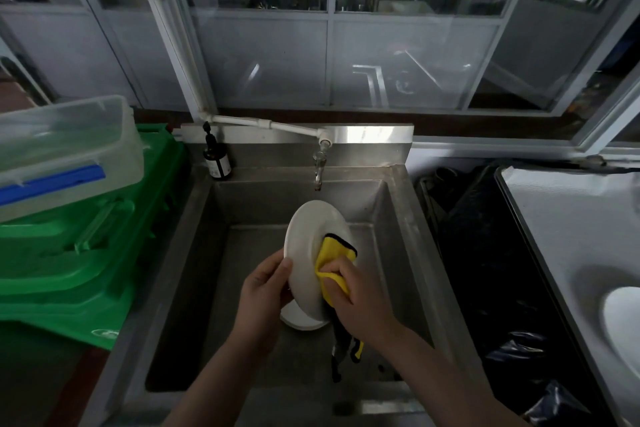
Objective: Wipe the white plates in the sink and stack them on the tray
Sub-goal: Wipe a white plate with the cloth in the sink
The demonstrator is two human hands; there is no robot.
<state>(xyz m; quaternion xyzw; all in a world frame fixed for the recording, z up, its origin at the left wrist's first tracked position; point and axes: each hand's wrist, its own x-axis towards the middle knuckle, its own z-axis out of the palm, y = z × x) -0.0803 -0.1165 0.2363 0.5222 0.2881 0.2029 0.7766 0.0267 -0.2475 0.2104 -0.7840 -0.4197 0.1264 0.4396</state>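
Over the steel sink (408, 253) I hold a white plate (306, 246) tilted almost on edge. My left hand (265, 291) grips its lower left rim, thumb on the front. My right hand (356, 295) holds a yellow cloth (334, 262) with black trim against the plate's face; the cloth's tail hangs down below my wrist. Another white plate (299, 319) lies on the sink floor, mostly hidden behind the held one. On the grey tray (561, 218) at the right sits a white plate (623, 326), cut off by the frame edge.
A tap (318, 170) juts over the back of the sink, with a dark bottle (216, 159) on the left ledge. Green crates (69, 253) and a clear plastic box (65, 149) are stacked at the left. Black bin bags (491, 270) fill the gap between sink and tray.
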